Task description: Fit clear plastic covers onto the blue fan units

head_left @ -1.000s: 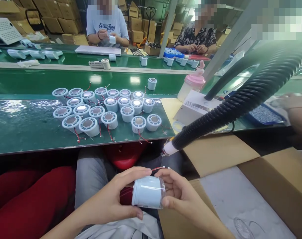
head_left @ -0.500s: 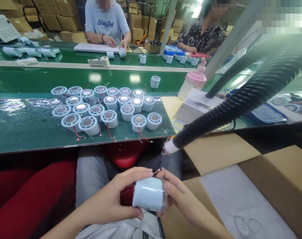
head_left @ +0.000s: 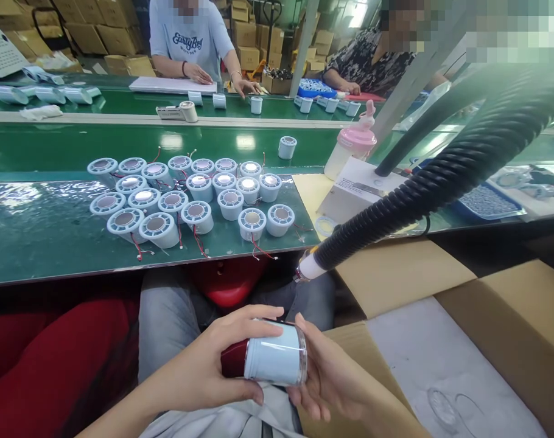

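Observation:
Over my lap, my left hand [head_left: 222,353] is wrapped around a light-blue cylinder [head_left: 272,359] lying on its side. A dark red part [head_left: 234,359] shows at the cylinder's left end, inside my left palm. Clear, shiny plastic [head_left: 303,356] surrounds its right end. My right hand [head_left: 325,368] rests against that clear end, palm towards it, fingers stretched out and apart. What lies between the palm and the plastic is hidden.
Several light-blue round housings [head_left: 158,228] with red wires stand on the green bench. A black flexible hose [head_left: 377,234] slants above an open cardboard box [head_left: 500,298]. A pink-lidded bottle [head_left: 352,146] stands beyond. Two people sit across the bench.
My right fingers have loosened from the clear end and spread out, the palm now facing it. The thin wires at the top no longer show. Across the bench, a person's hand has moved right.

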Tool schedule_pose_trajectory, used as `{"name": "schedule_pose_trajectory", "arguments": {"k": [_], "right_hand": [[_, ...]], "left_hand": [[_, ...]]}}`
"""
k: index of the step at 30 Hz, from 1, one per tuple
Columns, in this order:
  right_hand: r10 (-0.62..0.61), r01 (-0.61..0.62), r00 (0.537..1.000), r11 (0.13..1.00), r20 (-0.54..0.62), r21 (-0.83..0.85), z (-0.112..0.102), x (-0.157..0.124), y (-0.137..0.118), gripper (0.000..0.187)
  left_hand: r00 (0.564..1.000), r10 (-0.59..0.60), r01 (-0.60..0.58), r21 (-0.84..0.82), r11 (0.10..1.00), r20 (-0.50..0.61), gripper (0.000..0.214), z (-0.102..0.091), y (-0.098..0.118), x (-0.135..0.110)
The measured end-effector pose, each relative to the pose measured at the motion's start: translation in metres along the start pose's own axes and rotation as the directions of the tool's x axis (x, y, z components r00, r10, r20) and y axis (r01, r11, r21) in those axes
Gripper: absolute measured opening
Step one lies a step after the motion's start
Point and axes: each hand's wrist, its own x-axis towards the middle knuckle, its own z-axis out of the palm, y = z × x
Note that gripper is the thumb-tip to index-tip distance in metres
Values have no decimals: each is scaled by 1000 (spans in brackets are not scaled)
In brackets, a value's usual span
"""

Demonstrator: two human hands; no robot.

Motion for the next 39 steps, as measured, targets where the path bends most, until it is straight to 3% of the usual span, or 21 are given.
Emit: {"name": "schedule_pose_trajectory", "arguments": {"k": [5,8,9,10,12,14,15,16,17,18,19,22,23,25,28,31,33,37,39], "right_hand": [[23,-21,999,997,33,-69,1,-1,0,98],[-229,197,970,936,-82,-291,-1,-4,3,75],[-373,291,917,867,-140,-406,-2,-6,4,59],[-526,369,831,764,-180,-529,-3,-8,5,41],[-798,479,597,438,-84,-761,-7,-10,5,14],[-889,544,396,24,232,-839,-11,-12,5,43],[-858,566,329,-156,395,-809,-12,-12,4,55],[-808,582,292,-275,512,-765,-13,-13,4,62],[-773,601,285,-316,566,-734,-14,-14,3,63],[-769,626,311,-277,559,-729,-14,-15,3,61],[-787,659,350,-178,508,-730,-14,-16,2,59],[-811,725,530,281,249,-629,-11,-20,1,58],[-797,728,569,374,203,-574,-9,-20,1,55],[-785,735,588,417,195,-534,-7,-22,-1,51],[-787,728,563,328,253,-602,-6,-23,-4,52],[-782,706,571,315,247,-634,-5,-22,-6,51],[-773,700,603,395,197,-595,-5,-20,-5,45],[-661,648,747,703,66,-292,-5,-12,1,50],[-631,629,774,753,62,-192,-4,-8,3,53]], "left_hand": [[996,-83,80,-48,996,-46,62,3,3,-1],[972,-219,198,-207,958,-84,60,5,8,-3],[957,-277,243,-286,927,-85,61,6,10,-3],[941,-330,282,-366,887,-74,61,7,11,-4],[919,-391,324,-490,809,-39,63,8,13,-4],[917,-399,330,-549,768,-8,65,9,13,-3],[920,-391,324,-562,761,1,65,9,12,-3],[924,-383,317,-567,760,4,66,8,12,-3],[925,-380,316,-559,767,1,68,8,11,-4],[923,-384,322,-535,781,-4,71,6,10,-5],[922,-387,330,-493,805,-13,75,5,10,-6],[938,-346,320,-331,888,-23,84,0,9,-9],[946,-323,303,-312,900,-12,82,-1,9,-9],[953,-303,289,-371,883,23,76,-2,10,-9],[938,-339,324,-546,773,77,72,2,10,-5],[930,-352,333,-642,690,103,77,9,6,-3],[927,-358,341,-652,678,112,80,12,2,-3],[923,-374,349,-616,706,94,85,11,-1,-4],[921,-387,354,-513,782,45,85,7,0,-4]]}}
